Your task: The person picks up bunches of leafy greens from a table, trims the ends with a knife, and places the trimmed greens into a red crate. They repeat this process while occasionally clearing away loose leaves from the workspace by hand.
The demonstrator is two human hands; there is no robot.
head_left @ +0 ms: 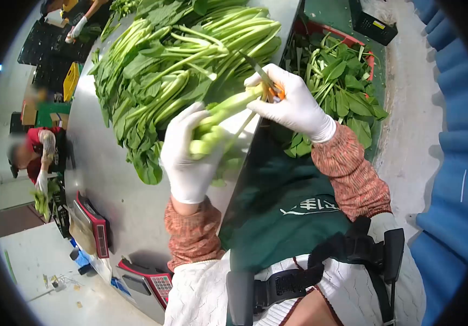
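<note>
Both of my hands wear white gloves. My left hand [186, 155] is closed around a few thick pale-green stalks of leafy greens [225, 110], whose ends point toward the right hand. A small knife [254, 66] with an orange handle is gripped in my right hand [294, 104], its blade pointing up and left. The right thumb and fingers are at the stalk ends, touching them. Just beyond my hands, a large heap of leafy greens [163, 73] with long stalks covers the far part of the metal table [130, 217].
To the right, a red crate [371, 68] holds loose greens. Behind it is a black crate [375, 24]. Two red-edged scales [99, 233] [158, 282] stand on the left. A co-worker [38, 155] handles greens there; another person's gloved hand [76, 28] shows at upper left. A blue curtain [454, 179] hangs right.
</note>
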